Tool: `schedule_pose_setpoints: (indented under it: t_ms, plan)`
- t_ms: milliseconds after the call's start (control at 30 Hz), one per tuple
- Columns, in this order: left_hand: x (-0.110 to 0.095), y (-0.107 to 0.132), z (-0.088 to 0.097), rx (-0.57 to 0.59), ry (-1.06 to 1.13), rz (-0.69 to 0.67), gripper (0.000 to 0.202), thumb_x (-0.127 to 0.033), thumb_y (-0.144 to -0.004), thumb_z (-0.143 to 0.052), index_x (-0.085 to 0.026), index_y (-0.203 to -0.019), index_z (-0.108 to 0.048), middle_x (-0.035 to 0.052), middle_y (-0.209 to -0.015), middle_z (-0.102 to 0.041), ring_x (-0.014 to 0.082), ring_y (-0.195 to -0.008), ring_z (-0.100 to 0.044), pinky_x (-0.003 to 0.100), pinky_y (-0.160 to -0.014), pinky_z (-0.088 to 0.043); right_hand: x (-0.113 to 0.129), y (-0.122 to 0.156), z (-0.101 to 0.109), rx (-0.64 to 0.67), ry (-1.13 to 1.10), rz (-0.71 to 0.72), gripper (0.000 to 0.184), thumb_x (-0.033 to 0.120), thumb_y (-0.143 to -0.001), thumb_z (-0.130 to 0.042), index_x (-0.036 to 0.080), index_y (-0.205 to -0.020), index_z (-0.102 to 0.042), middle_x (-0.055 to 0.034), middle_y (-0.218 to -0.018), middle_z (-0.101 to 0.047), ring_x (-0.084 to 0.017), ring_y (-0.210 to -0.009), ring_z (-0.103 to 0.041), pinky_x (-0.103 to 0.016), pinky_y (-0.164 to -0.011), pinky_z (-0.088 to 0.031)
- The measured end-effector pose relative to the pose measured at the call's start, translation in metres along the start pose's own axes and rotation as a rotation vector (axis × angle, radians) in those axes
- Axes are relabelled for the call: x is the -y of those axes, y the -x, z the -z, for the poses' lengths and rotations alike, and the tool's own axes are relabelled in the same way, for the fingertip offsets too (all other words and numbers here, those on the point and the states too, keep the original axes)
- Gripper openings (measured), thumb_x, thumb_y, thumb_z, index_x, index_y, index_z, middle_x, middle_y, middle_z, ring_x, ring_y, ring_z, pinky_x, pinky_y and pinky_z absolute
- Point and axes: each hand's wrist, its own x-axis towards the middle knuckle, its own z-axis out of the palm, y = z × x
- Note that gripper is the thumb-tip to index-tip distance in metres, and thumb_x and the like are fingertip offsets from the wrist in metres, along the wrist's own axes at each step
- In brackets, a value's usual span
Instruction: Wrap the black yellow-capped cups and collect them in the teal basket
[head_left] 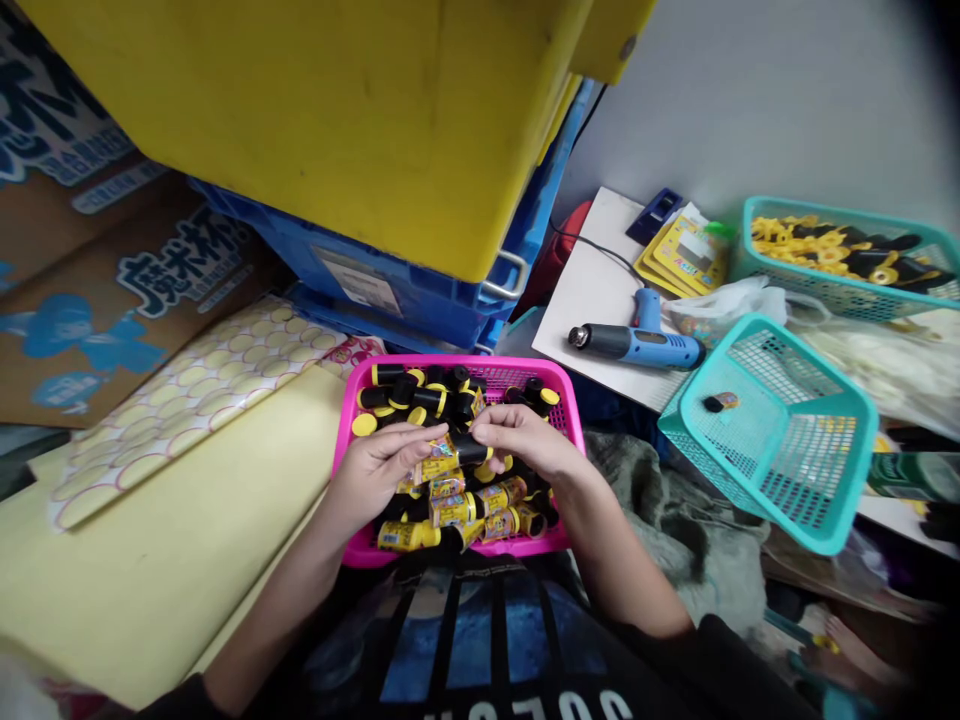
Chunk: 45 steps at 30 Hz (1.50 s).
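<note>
My left hand [382, 470] and my right hand [521, 442] meet above a pink plastic basket [465, 362]. Both hands hold a small yellow-labelled tube [442, 460], whose black cap [471, 451] points toward my right hand. The basket is heaped with several similar yellow-labelled tubes [457, 510] and several black caps [427, 395], and some yellow discs lie among them. My hands hide the basket's middle.
A teal mesh basket [772, 430] holding one small tube stands to the right, on crumpled grey cloth. Behind it are a blue heat gun [637, 342] on a white board and another teal basket [847, 260] of yellow and black parts. Stacked yellow and blue crates [360, 130] rise ahead.
</note>
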Motion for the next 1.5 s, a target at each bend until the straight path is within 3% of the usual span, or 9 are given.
schedule_pose_setpoints:
  t_ms: [233, 467, 700, 767, 900, 1033, 1233, 1400, 1500]
  plan:
    - [-0.003, 0.0, 0.004, 0.015, -0.04, 0.016, 0.02, -0.029, -0.082, -0.065, -0.025, -0.098, -0.076, 0.0035, -0.102, -0.076, 0.0179, -0.094, -0.071, 0.028, -0.088, -0.056, 0.006, 0.003, -0.006, -0.063, 0.016, 0.014, 0.068, 0.057, -0.057, -0.079, 0.005, -0.091, -0.051, -0.0001, -0.072, -0.055, 0.0, -0.056, -0.053, -0.009, -0.051, -0.045]
    - [-0.006, 0.0, 0.008, 0.013, -0.088, -0.039, 0.02, -0.034, -0.083, -0.065, -0.026, -0.097, -0.077, 0.0041, -0.102, -0.076, 0.0188, -0.094, -0.07, 0.03, -0.088, -0.056, 0.004, 0.0, -0.008, -0.047, 0.041, -0.073, 0.073, 0.069, -0.06, -0.071, 0.007, -0.089, -0.047, 0.0011, -0.061, -0.052, -0.003, -0.048, -0.051, -0.009, -0.045, -0.04]
    - [-0.009, 0.001, 0.007, 0.018, -0.115, -0.044, 0.025, -0.043, -0.083, -0.064, -0.026, -0.094, -0.077, 0.0051, -0.101, -0.076, 0.0207, -0.094, -0.07, 0.033, -0.089, -0.056, -0.002, -0.004, -0.007, 0.1, -0.035, -0.037, 0.069, 0.068, -0.063, -0.07, 0.008, -0.085, -0.044, 0.0024, -0.06, -0.051, -0.002, -0.044, -0.047, -0.011, -0.043, -0.039]
    - [-0.012, 0.001, 0.006, 0.005, -0.124, -0.012, 0.025, -0.042, -0.082, -0.064, -0.025, -0.096, -0.077, 0.0051, -0.103, -0.075, 0.0208, -0.095, -0.069, 0.034, -0.09, -0.055, -0.004, -0.006, -0.01, 0.037, -0.083, 0.049, 0.068, 0.064, -0.061, -0.074, 0.008, -0.088, -0.046, 0.0026, -0.063, -0.051, -0.001, -0.049, -0.049, -0.01, -0.048, -0.041]
    - [-0.018, 0.004, 0.004, -0.012, -0.072, 0.112, 0.029, -0.04, -0.079, -0.067, -0.023, -0.102, -0.074, 0.0061, -0.105, -0.074, 0.0206, -0.088, -0.07, 0.032, -0.078, -0.059, -0.007, -0.009, -0.021, -0.166, -0.151, 0.241, 0.062, 0.045, -0.057, -0.082, 0.008, -0.094, -0.05, 0.0018, -0.075, -0.053, 0.003, -0.063, -0.051, -0.006, -0.06, -0.043]
    - [-0.017, 0.007, -0.001, -0.073, -0.049, 0.111, 0.035, -0.033, -0.068, -0.077, -0.02, -0.1, -0.073, 0.0065, -0.106, -0.072, 0.0227, -0.1, -0.068, 0.03, -0.081, -0.059, -0.01, -0.008, -0.033, -0.222, -0.147, 0.304, 0.061, 0.039, -0.056, -0.083, 0.009, -0.097, -0.05, 0.0009, -0.079, -0.053, 0.002, -0.067, -0.049, -0.008, -0.064, -0.044]
    - [-0.014, 0.01, -0.008, -0.168, -0.081, 0.079, 0.034, -0.035, -0.068, -0.078, -0.02, -0.098, -0.074, 0.0076, -0.105, -0.072, 0.0235, -0.098, -0.068, 0.033, -0.086, -0.058, -0.014, -0.005, -0.042, -0.22, -0.159, 0.309, 0.064, 0.046, -0.058, -0.082, 0.012, -0.1, -0.048, -0.0005, -0.081, -0.051, 0.0, -0.069, -0.048, -0.01, -0.063, -0.042]
    - [-0.02, 0.012, -0.006, -0.103, 0.055, 0.121, 0.039, -0.033, -0.064, -0.081, -0.021, -0.1, -0.073, 0.0066, -0.105, -0.073, 0.0236, -0.097, -0.069, 0.032, -0.083, -0.058, -0.018, -0.005, -0.044, -0.168, -0.236, 0.349, 0.067, 0.058, -0.062, -0.077, 0.011, -0.102, -0.049, -0.0031, -0.089, -0.053, -0.001, -0.072, -0.049, -0.011, -0.068, -0.045]
    - [-0.02, 0.011, -0.008, -0.073, 0.111, 0.169, 0.035, -0.03, -0.064, -0.08, -0.02, -0.097, -0.073, 0.0051, -0.098, -0.075, 0.022, -0.09, -0.071, 0.031, -0.079, -0.059, -0.023, -0.009, -0.049, -0.125, -0.289, 0.364, 0.07, 0.064, -0.069, -0.07, 0.014, -0.113, -0.049, -0.0054, -0.102, -0.052, -0.002, -0.083, -0.051, -0.011, -0.073, -0.045]
